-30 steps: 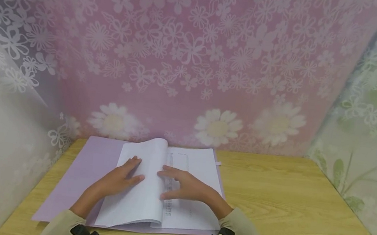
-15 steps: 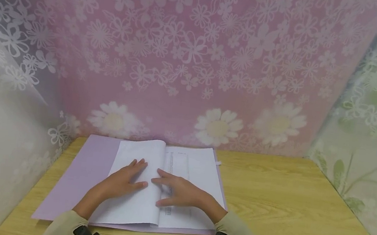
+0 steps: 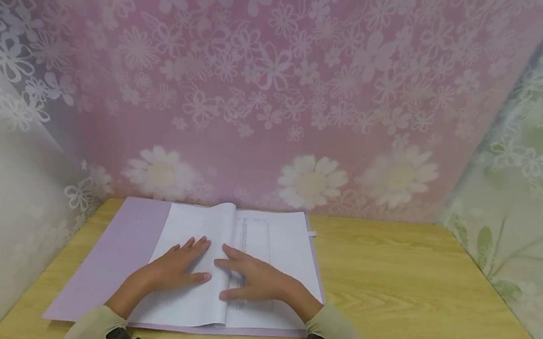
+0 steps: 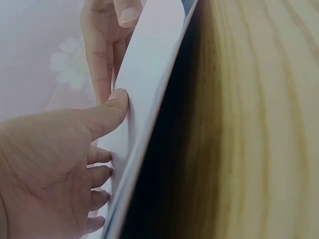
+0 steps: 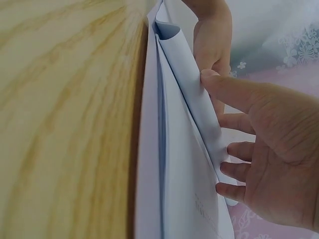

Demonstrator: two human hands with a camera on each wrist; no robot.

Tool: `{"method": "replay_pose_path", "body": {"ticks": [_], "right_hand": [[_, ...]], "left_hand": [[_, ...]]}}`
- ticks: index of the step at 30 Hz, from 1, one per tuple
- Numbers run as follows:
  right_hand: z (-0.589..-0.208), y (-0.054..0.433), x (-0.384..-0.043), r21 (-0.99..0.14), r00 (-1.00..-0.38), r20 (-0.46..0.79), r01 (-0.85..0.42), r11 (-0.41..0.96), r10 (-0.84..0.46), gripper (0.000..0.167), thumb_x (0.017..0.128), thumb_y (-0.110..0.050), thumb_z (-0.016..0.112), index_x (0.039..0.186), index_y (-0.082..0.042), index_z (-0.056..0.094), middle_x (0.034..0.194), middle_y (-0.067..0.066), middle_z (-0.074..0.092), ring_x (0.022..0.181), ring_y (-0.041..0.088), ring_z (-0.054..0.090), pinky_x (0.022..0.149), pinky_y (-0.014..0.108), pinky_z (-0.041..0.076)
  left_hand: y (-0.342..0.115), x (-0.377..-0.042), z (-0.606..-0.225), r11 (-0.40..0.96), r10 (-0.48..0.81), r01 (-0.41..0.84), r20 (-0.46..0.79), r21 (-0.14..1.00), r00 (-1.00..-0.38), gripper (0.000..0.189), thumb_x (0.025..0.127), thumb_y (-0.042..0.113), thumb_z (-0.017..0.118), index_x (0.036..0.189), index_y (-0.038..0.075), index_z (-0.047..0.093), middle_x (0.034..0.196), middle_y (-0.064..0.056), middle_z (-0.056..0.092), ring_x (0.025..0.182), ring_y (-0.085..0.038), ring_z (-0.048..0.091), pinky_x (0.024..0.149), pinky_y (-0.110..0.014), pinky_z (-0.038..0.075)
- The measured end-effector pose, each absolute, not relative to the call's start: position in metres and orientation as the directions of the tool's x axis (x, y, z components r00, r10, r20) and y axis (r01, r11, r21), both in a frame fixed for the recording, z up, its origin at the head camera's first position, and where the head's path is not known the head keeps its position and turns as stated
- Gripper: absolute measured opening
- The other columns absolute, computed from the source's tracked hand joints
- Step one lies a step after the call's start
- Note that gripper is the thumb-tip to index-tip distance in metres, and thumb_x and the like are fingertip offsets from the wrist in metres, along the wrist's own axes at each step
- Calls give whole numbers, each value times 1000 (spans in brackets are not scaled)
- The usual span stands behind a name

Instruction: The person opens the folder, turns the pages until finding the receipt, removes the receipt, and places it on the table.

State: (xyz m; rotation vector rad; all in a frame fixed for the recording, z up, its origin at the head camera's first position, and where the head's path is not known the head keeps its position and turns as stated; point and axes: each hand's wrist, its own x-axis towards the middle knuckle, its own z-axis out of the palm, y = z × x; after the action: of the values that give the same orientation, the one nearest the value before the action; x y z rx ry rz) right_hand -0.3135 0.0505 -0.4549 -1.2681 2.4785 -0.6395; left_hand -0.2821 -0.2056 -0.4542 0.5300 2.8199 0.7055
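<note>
The folder (image 3: 104,262) lies open on the table (image 3: 418,300), left of the tabletop's middle. Its folded pages (image 3: 191,222) are bent over leftward, partly covering the purple cover, & bulge into a hollow roll (image 5: 187,59) beside the right-hand pages (image 3: 287,245), which lie flat w/ print showing.

Handling: paper's prob. light, soft & springy at the bend, so the roll may push back up if let go. Sheets prob. slide on each other; creases & small tears are the main risk. The cover looks a bit stiffer & smooth, maybe plastic; can't tell for sure. Best hold for the pages: flat, even pressure along the roll, w/ no hard pinch; to lift a few, take the outer edge near a corner. To shift the whole folder, prob. use 2 hands, 1 at each outer edge.

Pose: left grip (image 3: 173,267) rests on the folded pages, fingers spread & almost straight, thumb toward the roll. Right grip (image 3: 258,278) reaches over the right-hand pages, fingers spread too, thumb tip touching the roll. Neither pinches anything. Forearms in beige sleeves (image 3: 345,337) angle inward from the near side; the 2 sets of fingertips are near each other w/ a gap btwn.
</note>
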Motion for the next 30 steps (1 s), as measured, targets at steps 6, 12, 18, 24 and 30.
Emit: {"method": "replay_pose_path", "body": {"ticks": [6, 12, 18, 24, 30], "right_hand": [[-449, 52, -318, -523, -581, -45, -679, 515, -813, 79, 93, -53, 69, 159, -24, 38, 171, 6, 19, 157, 25, 25, 124, 46, 31], [-435, 68, -330, -581, -668, 0, -606, 544, -744, 81, 92, -50, 72, 160, -23, 37, 171, 6, 22, 157, 25, 24, 124, 50, 30], [-415, 99, -354, -640, -751, 100, -551, 536, -652, 81, 93, -41, 74, 160, -17, 36, 168, 7, 30, 156, 28, 27, 124, 52, 29], [-408, 138, -375, -689, -819, 157, -491, 534, -551, 78, 95, -33, 73, 160, -14, 35, 166, 12, 34, 149, 44, 37, 116, 62, 37], [-427, 167, -398, -698, -828, 187, -490, 521, -528, 72, 97, -24, 69, 156, 1, 37, 160, 26, 36, 143, 53, 38, 112, 66, 38]], "left_hand": [[-206, -285, -457, 824, 380, 286, -104, 490, -919, 85, 99, 50, 61, 161, 3, 26, 168, -20, 22, 156, -47, 14, 122, -70, 11], [-207, -285, -460, 820, 390, 289, -112, 494, -914, 86, 99, 50, 61, 161, 2, 26, 168, -21, 23, 155, -48, 14, 121, -71, 12], [-209, -285, -455, 817, 394, 297, -103, 494, -913, 86, 99, 49, 62, 161, 2, 26, 168, -20, 23, 156, -48, 14, 122, -70, 12], [-209, -283, -454, 799, 412, 308, -96, 516, -906, 85, 99, 48, 63, 160, 0, 26, 168, -22, 22, 155, -50, 14, 121, -71, 12], [-211, -283, -455, 803, 422, 319, -102, 504, -901, 86, 98, 48, 63, 160, 0, 27, 167, -23, 23, 154, -51, 15, 121, -71, 13]]}}
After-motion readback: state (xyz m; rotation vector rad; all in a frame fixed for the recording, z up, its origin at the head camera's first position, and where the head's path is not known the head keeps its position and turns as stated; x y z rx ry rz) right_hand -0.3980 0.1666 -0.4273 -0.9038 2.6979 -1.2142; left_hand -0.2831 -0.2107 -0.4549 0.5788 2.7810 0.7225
